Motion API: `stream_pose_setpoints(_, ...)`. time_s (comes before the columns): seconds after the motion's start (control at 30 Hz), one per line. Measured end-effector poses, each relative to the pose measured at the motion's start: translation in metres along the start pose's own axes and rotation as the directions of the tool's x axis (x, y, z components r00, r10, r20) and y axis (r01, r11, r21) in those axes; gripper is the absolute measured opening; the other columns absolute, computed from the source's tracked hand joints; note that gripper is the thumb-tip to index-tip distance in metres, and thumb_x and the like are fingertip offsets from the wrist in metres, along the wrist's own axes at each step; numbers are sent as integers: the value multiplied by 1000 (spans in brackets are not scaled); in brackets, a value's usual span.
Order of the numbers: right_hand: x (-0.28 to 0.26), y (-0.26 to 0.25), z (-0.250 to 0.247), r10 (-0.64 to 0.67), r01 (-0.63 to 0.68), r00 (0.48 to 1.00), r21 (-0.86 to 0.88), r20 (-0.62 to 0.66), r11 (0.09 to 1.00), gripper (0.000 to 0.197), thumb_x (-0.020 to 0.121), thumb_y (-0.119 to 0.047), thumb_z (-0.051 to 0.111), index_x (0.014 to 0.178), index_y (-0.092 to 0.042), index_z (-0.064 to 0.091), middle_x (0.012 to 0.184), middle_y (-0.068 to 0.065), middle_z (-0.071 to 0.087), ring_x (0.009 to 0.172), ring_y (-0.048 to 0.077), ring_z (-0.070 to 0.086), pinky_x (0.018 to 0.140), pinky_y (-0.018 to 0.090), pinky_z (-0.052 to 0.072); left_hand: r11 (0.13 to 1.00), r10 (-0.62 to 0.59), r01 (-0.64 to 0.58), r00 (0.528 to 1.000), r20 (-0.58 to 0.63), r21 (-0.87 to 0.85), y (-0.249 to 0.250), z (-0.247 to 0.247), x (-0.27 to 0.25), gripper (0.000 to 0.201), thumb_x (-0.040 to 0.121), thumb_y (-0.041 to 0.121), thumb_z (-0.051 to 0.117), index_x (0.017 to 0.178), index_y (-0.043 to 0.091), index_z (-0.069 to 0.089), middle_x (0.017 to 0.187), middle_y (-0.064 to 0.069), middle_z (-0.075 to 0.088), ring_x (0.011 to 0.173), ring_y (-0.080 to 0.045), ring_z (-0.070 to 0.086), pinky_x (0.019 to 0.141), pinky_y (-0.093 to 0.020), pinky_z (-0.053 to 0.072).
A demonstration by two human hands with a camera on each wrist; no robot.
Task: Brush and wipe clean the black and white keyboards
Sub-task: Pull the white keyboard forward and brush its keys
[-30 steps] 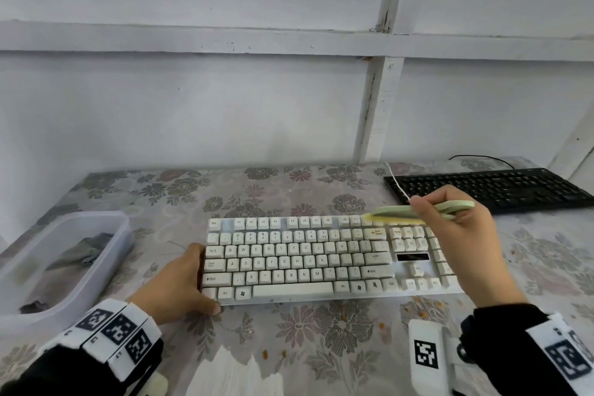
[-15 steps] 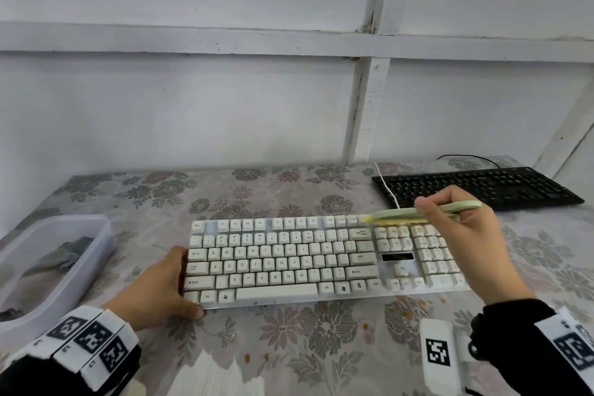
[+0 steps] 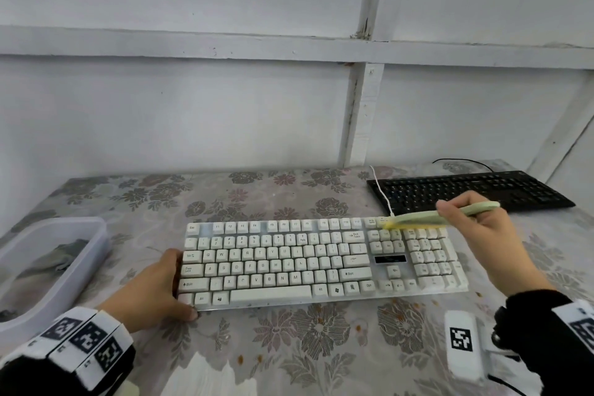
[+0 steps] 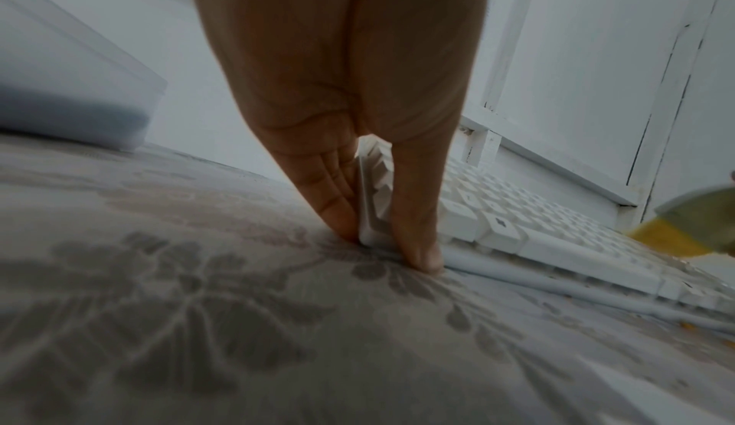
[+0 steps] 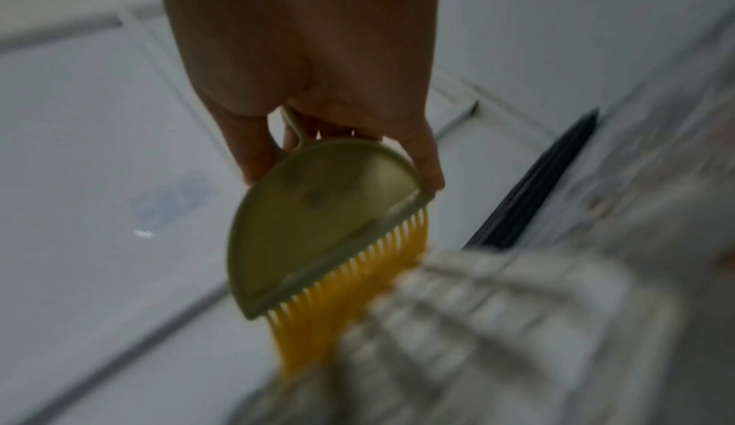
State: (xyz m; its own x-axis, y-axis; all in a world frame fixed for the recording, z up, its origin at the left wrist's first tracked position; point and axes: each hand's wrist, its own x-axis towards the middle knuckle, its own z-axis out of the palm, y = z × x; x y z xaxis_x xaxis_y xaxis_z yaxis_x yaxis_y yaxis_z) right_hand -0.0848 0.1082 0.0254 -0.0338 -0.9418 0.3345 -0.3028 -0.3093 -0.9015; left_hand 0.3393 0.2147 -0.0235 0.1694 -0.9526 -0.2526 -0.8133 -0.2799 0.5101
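While white keyboard [image 3: 321, 262] is pinched at 9 o'clock by left hand [image 3: 154, 292], green brush [image 3: 418, 219], gripped by right hand [image 3: 491, 244], is best swept lightly along rows.

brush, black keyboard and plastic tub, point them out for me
brush [image 5: 318, 221], right wrist view, on the green half-round back above the yellow bristles
black keyboard [image 3: 475, 190], head view, on the middle rows of keys
tub [image 3: 93, 247], head view, on its right wall

Right hand [image 3: 491, 244] holding green brush [image 3: 427, 217] over white keyboard [image 3: 321, 262], left hand [image 3: 154, 292] gripping its near-left corner; black keyboard [image 3: 466, 191] behind.
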Motion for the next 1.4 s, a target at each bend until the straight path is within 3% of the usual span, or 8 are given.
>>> stream_pose_setpoints(0.23, -4, -13, -20, -76, -12, 951, -282, -300, 959, 27, 90, -26, 62, 66, -24, 50, 54, 9, 51, 45, 14, 42, 38, 17, 29, 1000, 1, -1, 1000, -1, -5, 1, -1, -1, 81, 58, 23, 86, 115, 26, 30, 97, 19, 51, 91, -2, 51, 66, -9, 37)
stream_pose_setpoints(0.47, -53, -93, 103, -152, 152, 980, 8, 126, 988, 9, 87, -21, 60, 78, -19, 58, 68, -9, 58, 54, -4, 54, 49, 8, 40, 1000, -8, 8, 1000, 7, -14, 2, -2, -1, 81, 58, 20, 87, 116, 25, 30, 93, 21, 49, 88, -1, 49, 63, -8, 36)
stream_pose_setpoints(0.57, -73, -105, 172, -150, 148, 940, 27, 305, 989, 22, 82, -50, 55, 80, -28, 59, 80, -10, 62, 72, 2, 58, 70, 31, 51, 1000, 4, -4, 1000, 12, -19, 2, -2, -1, 80, 58, 20, 87, 115, 26, 31, 93, 21, 51, 87, 0, 50, 64, -8, 36)
stream_pose_setpoints(0.67, -88, -115, 218, -146, 191, 901, -71, 408, 979, 34, 82, -60, 50, 83, -28, 58, 87, -15, 61, 95, 14, 53, 91, 47, 41, 999, 34, -34, 999, -13, -8, 0, -1, -1, 77, 57, 21, 86, 115, 27, 35, 92, 22, 52, 83, 5, 50, 63, -6, 36)
stream_pose_setpoints(0.97, -95, -105, 234, -82, 222, 930, -370, 358, 902, 17, 93, -45, 49, 102, -33, 58, 113, -14, 58, 110, 16, 41, 90, 42, 28, 998, 13, -12, 1000, -26, 61, 1, -1, -1, 72, 61, 25, 84, 111, 24, 33, 86, 21, 47, 75, 5, 46, 56, -8, 37)
stream_pose_setpoints(1.1, -95, -99, 225, -189, 231, 965, -247, 182, 941, 10, 90, -39, 57, 90, -29, 59, 95, -9, 58, 93, 17, 42, 80, 41, 36, 999, 1, -1, 1000, -17, 38, 3, -1, -2, 72, 62, 23, 84, 112, 25, 33, 86, 22, 47, 75, 6, 46, 56, -7, 36)
stream_pose_setpoints(1.23, -99, -117, 232, -259, 273, 940, -34, 221, 961, 24, 85, -50, 50, 85, -28, 59, 90, -9, 52, 93, 13, 37, 83, 43, 39, 1000, 15, -15, 1000, -4, 15, 0, -1, -1, 74, 59, 23, 85, 113, 23, 34, 91, 18, 52, 80, 4, 49, 61, -10, 40)
stream_pose_setpoints(1.4, -97, -120, 240, -221, 274, 904, -101, 366, 956, 16, 90, -39, 56, 89, -23, 61, 97, -8, 50, 101, 13, 33, 88, 36, 27, 999, 23, -23, 1000, -16, -22, -5, -1, 1, 89, 51, 27, 87, 122, 22, 33, 108, 13, 58, 98, -5, 56, 81, -21, 47)
